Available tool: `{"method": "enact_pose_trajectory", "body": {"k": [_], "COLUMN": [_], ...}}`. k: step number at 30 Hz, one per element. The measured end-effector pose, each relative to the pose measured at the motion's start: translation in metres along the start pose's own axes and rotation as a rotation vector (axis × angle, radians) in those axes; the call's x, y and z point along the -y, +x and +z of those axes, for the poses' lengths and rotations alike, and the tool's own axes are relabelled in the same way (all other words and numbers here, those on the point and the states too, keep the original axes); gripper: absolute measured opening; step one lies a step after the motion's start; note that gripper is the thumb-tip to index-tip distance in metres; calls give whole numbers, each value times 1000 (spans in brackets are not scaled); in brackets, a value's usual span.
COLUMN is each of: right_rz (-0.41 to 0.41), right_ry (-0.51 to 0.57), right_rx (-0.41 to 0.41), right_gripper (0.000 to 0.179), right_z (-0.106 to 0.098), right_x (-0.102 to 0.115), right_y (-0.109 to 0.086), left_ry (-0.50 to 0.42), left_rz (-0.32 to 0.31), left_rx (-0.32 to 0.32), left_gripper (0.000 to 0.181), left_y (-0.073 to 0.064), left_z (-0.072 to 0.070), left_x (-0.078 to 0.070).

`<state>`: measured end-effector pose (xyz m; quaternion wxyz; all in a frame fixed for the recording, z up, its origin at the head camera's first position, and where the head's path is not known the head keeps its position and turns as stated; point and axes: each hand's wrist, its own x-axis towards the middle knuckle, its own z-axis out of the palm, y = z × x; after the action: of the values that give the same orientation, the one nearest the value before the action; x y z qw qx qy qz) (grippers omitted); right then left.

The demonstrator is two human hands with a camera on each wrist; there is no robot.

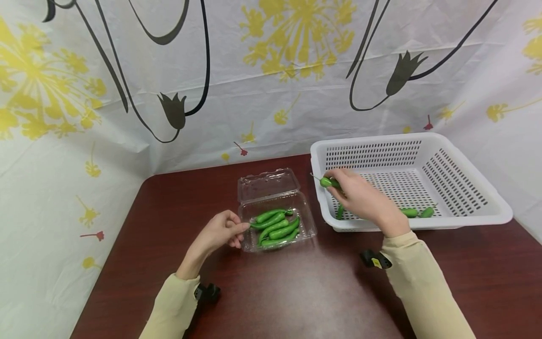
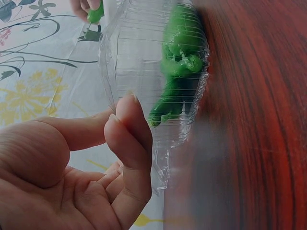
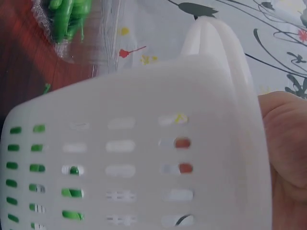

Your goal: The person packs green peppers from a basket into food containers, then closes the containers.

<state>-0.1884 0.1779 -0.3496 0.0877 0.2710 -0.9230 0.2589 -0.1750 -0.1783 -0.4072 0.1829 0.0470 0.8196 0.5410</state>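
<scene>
My right hand (image 1: pixel 360 195) grips a green chili pepper (image 1: pixel 327 182) over the left side of the white plastic basket (image 1: pixel 474 220); the pepper's thin stem points left. In the right wrist view the basket wall hides most of that hand. My left hand (image 1: pixel 220 230) pinches the left rim of a clear plastic clamshell container (image 1: pixel 253 208) between thumb and finger. Several green peppers (image 1: pixel 279 228) lie side by side in the container, its lid (image 1: pixel 267 186) folded back behind it. A few loose peppers (image 1: pixel 409 213) rest along the basket's near side, partly hidden by its rim.
The dark red-brown table (image 1: pixel 186 197) carries both containers, the basket just right of the clamshell. A flower-printed white sheet (image 1: pixel 262 117) hangs close behind and at both sides. Black camera mounts (image 1: pixel 376 259) project from the wrists.
</scene>
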Motion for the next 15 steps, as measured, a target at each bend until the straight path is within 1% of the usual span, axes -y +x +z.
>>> {"method": "enact_pose_trajectory", "body": {"k": [9, 15], "right_rz": [-34, -72], "right_ry": [-36, -70], "right_rx": [-28, -45], "right_gripper": [18, 20], "right_z": [8, 14], "right_x": [10, 12], "right_y": [1, 3], "left_ry": [0, 5], "left_rz": [-3, -9], "left_rx": [1, 1], "left_gripper": [25, 22], "left_y": [1, 2], "left_z": [-1, -1], "left_x": [1, 2]}}
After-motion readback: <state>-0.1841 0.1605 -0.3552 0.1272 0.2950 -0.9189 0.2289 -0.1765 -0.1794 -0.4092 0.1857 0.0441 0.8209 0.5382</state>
